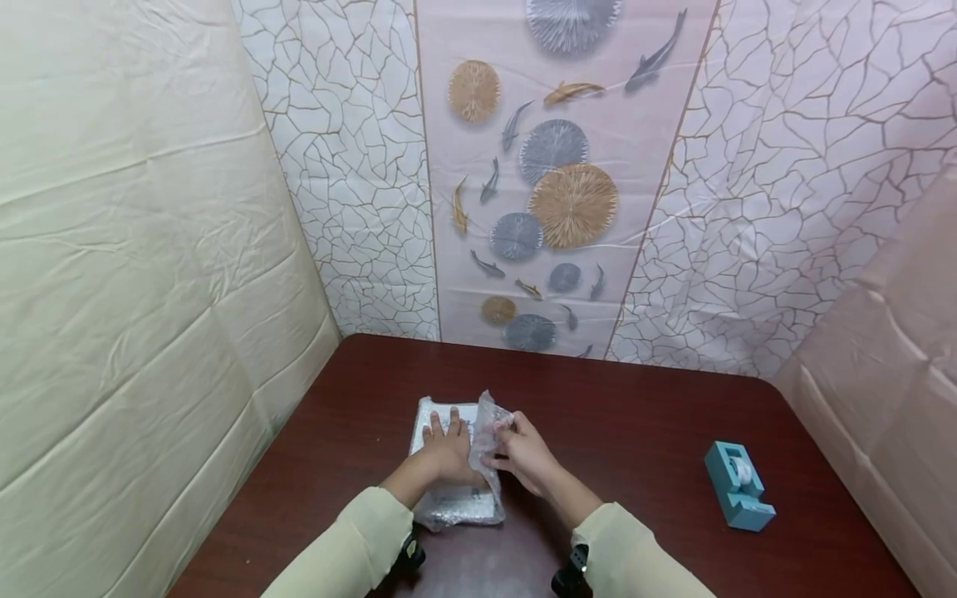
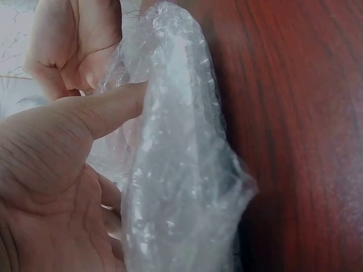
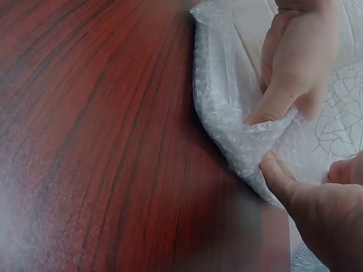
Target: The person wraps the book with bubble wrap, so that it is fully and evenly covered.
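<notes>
Cream sleeves up front, then a flat whitish slab in crinkly bubble wrap on the red-brown wood-grain table. Left hand is spread over it, fingers straight; right hand pinches a filmy flap. Chunky teal tape dispenser off right, crackle-patterned wall covering behind.

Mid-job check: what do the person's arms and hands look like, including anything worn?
The left sleeve and right sleeve are plain pale cream, ending in soft cuffs on the forearms. A left black device and right black device show by the cuffs, details unclear. The left hand and right hand are ungloved.
</notes>
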Demonstrator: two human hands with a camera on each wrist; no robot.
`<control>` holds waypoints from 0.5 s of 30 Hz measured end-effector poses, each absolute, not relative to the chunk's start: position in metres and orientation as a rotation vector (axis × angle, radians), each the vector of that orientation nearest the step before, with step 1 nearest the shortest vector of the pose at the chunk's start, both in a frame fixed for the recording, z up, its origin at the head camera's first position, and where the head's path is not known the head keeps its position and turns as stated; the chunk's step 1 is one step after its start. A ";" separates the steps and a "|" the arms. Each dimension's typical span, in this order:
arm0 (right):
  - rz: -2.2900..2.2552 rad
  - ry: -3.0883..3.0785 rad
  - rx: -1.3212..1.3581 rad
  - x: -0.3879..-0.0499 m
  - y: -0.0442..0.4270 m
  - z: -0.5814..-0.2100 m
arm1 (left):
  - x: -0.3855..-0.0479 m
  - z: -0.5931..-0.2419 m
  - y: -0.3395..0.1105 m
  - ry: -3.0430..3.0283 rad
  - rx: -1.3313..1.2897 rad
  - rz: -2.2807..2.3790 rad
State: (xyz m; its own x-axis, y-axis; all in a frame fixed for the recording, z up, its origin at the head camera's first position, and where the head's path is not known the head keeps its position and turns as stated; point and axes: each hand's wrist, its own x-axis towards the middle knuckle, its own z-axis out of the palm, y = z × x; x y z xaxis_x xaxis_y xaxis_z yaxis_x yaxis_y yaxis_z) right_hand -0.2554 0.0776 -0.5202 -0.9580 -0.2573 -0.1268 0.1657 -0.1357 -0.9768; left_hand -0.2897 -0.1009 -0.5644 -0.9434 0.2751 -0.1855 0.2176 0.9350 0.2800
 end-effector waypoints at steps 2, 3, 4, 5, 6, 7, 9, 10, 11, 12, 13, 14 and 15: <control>-2.164 1.852 -0.109 -0.255 0.078 -0.521 | -0.288 -0.562 -0.102 2.848 0.393 0.396; -2.160 1.850 -0.113 -0.255 0.078 -0.521 | -0.287 -0.560 -0.103 2.831 0.404 0.409; -2.156 1.854 -0.121 -0.255 0.078 -0.522 | -0.286 -0.557 -0.104 2.806 0.414 0.431; -2.153 1.854 -0.124 -0.255 0.078 -0.522 | -0.284 -0.553 -0.105 2.783 0.425 0.451; -2.149 1.854 -0.127 -0.256 0.078 -0.522 | -0.282 -0.545 -0.106 2.753 0.427 0.485; -2.146 1.852 -0.124 -0.256 0.078 -0.522 | -0.279 -0.537 -0.108 2.725 0.429 0.527; -2.138 1.852 -0.118 -0.257 0.078 -0.523 | -0.273 -0.521 -0.111 2.669 0.440 0.618; -2.134 1.849 -0.111 -0.257 0.078 -0.523 | -0.270 -0.513 -0.113 2.643 0.442 0.662; -2.132 1.838 -0.099 -0.258 0.078 -0.523 | -0.268 -0.507 -0.114 2.620 0.444 0.703; -2.131 1.831 -0.100 -0.259 0.078 -0.523 | -0.265 -0.500 -0.116 2.592 0.442 0.746; -2.127 1.818 -0.098 -0.259 0.079 -0.523 | -0.265 -0.497 -0.117 2.571 0.445 0.776; -2.121 1.807 -0.098 -0.259 0.079 -0.523 | -0.263 -0.494 -0.119 2.554 0.444 0.801; -2.119 1.793 -0.096 -0.259 0.079 -0.522 | -0.262 -0.493 -0.119 2.545 0.438 0.813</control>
State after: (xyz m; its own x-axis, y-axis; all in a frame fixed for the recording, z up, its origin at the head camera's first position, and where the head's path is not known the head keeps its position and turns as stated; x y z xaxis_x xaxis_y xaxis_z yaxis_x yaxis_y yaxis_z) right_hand -0.2593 0.0794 -0.5222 -0.9321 -0.3150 -0.1789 0.2286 -0.1284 -0.9650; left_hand -0.2623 -0.1193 -0.4926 -0.8576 0.4160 -0.3025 0.1635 0.7781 0.6065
